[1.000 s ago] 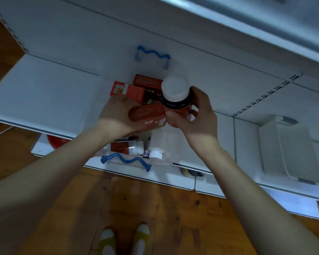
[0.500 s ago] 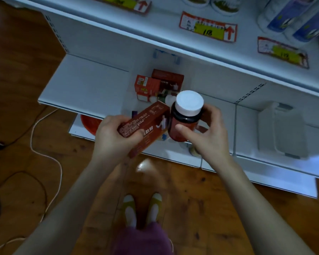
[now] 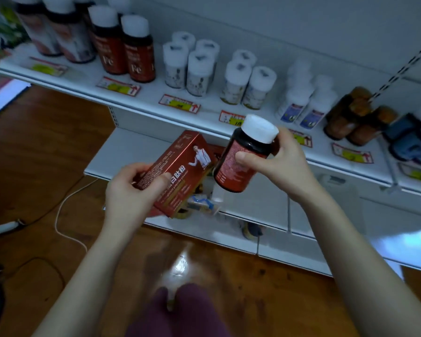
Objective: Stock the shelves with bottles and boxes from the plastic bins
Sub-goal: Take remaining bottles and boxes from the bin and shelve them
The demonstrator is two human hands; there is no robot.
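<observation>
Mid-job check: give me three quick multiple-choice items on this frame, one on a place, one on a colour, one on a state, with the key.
1. Where is the dark bottle?
A. standing on the upper shelf
B. held in the right hand, to the right of the red box
C. lying on the floor

2. What colour is that bottle's cap?
A. blue
B. red
C. white

3. What is the left hand doing?
A. gripping the red box
B. hanging empty
C. pressing flat on a shelf

Key:
1 B: the thumb and fingers wrap the bottle, which is tilted and resting on no surface.
2 C: the cap is plain white above the dark body.
3 A: the thumb lies on the box's printed face, with the fingers curled round its near end.
</observation>
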